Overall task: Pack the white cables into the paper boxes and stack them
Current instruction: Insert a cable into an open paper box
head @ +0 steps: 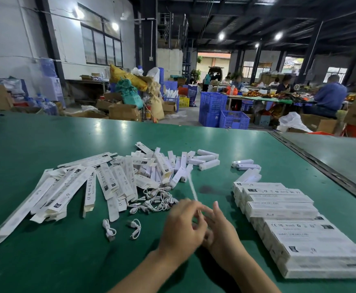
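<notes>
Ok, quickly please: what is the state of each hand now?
Left hand: fingers pinch the thin white strip, blurred, perhaps a flat box.
Right hand: at the same strip; grip cannot be told.

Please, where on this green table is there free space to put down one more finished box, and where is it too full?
The table is bare along its near left edge, bordered by the flat boxes, the two loose cables and the left hand. The far strip behind the piles is also bare. The centre, around the cable heap, is crowded.
</notes>
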`<action>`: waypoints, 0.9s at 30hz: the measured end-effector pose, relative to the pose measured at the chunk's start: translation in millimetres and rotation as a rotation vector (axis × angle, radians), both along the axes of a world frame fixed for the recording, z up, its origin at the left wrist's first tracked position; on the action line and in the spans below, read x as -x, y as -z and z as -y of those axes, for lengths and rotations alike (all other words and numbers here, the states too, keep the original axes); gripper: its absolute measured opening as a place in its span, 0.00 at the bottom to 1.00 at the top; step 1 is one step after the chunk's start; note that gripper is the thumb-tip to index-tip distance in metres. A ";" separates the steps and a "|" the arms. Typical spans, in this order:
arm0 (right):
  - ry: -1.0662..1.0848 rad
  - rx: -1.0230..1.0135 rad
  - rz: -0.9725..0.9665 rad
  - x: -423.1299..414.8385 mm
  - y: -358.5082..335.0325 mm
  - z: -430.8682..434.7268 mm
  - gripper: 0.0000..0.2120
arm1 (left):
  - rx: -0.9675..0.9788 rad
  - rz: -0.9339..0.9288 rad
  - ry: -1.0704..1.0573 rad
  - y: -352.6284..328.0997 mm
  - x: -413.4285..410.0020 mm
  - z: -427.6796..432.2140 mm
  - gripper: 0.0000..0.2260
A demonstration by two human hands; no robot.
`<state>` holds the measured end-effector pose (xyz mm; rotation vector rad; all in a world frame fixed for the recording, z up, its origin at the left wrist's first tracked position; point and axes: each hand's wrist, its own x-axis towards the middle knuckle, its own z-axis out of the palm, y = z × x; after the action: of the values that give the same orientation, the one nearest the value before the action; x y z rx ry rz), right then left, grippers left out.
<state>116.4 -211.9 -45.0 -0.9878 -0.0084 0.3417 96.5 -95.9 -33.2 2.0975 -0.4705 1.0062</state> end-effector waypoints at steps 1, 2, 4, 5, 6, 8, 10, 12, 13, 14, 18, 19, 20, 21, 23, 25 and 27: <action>-0.027 0.007 0.040 1.4 0.0 1.2 0.26 | -0.082 -0.002 0.067 4.3 6.2 2.5 0.05; -0.038 0.014 0.070 2.8 -0.4 2.3 0.26 | -0.139 -0.017 0.127 8.5 10.3 3.1 0.05; -0.040 0.036 0.101 5.0 -1.8 5.2 0.24 | -0.160 -0.087 0.225 13.2 15.9 0.8 0.08; -0.041 0.052 0.128 4.7 -1.8 7.2 0.23 | -0.132 -0.129 0.259 13.0 18.2 -1.4 0.10; -0.055 0.067 0.167 4.8 -2.0 8.7 0.23 | -0.092 -0.162 0.285 12.2 20.1 -3.5 0.11; -0.131 0.074 0.248 7.4 -4.2 9.9 0.19 | -0.010 -0.194 0.316 9.1 22.6 -6.6 0.11; -0.217 0.108 0.319 10.7 -6.9 10.7 0.18 | 0.120 -0.209 0.312 7.2 24.2 -7.2 0.06; -0.224 0.182 0.350 12.9 -9.1 9.6 0.20 | 0.335 -0.246 0.242 3.8 23.7 -7.6 0.06; -0.202 0.202 0.308 13.5 -9.8 8.3 0.24 | 0.450 -0.279 0.199 2.2 21.7 -8.7 0.07; -0.180 0.217 0.270 13.9 -9.1 7.0 0.28 | 0.562 -0.314 0.164 0.9 19.1 -10.2 0.09; -0.141 0.291 0.265 14.3 -4.9 3.8 0.29 | 0.959 -0.519 0.116 -2.8 7.8 -19.7 0.15; -0.148 0.303 0.271 15.3 -5.2 2.8 0.27 | 1.042 -0.596 0.162 -2.9 5.4 -22.3 0.17; -0.166 0.306 0.278 16.1 -5.6 1.7 0.26 | 1.120 -0.658 0.224 -3.1 4.2 -24.6 0.18; -0.188 0.299 0.281 17.2 -6.6 1.0 0.25 | 1.179 -0.694 0.281 -4.1 3.8 -27.3 0.17; -0.204 0.281 0.286 19.8 -7.6 -1.3 0.22 | 1.257 -0.704 0.333 -7.0 4.0 -33.0 0.13; -0.179 0.271 0.286 21.3 -4.8 -3.7 0.15 | 1.325 -0.677 0.348 -9.6 3.6 -37.2 0.13; -0.127 0.247 0.275 21.9 -2.0 -6.9 0.10 | 1.276 -0.645 0.320 -8.9 2.0 -39.5 0.17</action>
<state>94.5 -205.0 -42.9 -1.2763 -0.2851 0.3254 94.5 -56.4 -24.4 1.0042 0.1741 0.2161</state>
